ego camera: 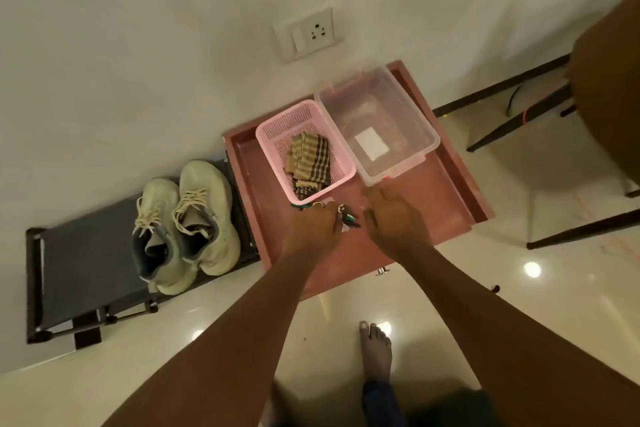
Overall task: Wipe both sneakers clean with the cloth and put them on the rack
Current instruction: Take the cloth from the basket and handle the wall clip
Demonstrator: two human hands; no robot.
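2 sneakers (204,215) at rack (79,260) right edge – 1 cloth (309,159) in 1 basket (273,128) – left hand (311,229) pinches small dark item (349,218), right hand (398,222) loose

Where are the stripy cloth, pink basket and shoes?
Striped brown cloth (310,159): head view, its folded middle.
Pink plastic mesh basket (280,133): head view, bare mesh.
Pale lace-up sneakers (204,178): head view, one shoe's toe.

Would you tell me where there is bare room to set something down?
The rack is bare left of the sneakers. The red drawer is bare between the clear box and its near-right corner. By the pink basket, small items and the left hand crowd it.
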